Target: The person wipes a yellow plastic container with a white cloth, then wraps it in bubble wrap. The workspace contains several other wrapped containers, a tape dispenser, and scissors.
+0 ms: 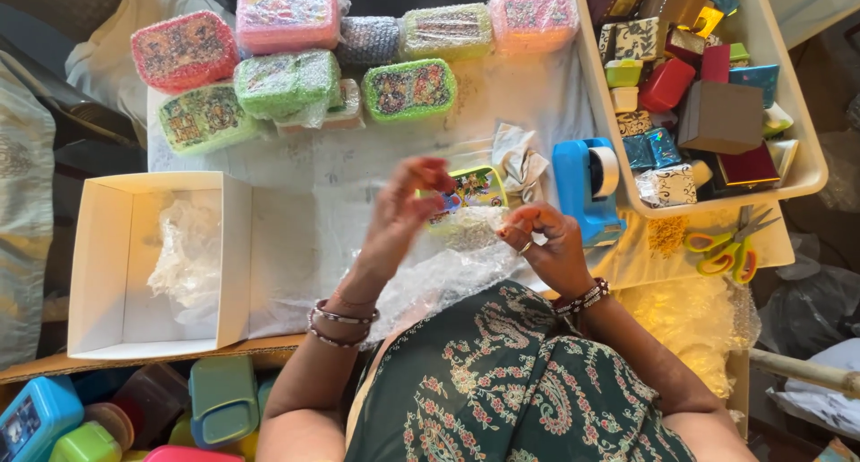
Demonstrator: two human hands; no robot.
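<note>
Evidently light and stiff, the small green-rimmed printed plastic box (pixel 473 193) sits on the white-covered worktop (pixel 296 220), half under a clear, crinkly bubble-wrap sheet (pixel 448 265). The left hand (pixel 403 207) pinches the soft, slippery wrap at the box's near corner; the right hand (pixel 546 238) has its grip curled onto the wrap's edge. Best held by its rigid rim.

free: cloth left of hands | blocked: tape dispenser (pixel 587 189), white box (pixel 148 263)
</note>
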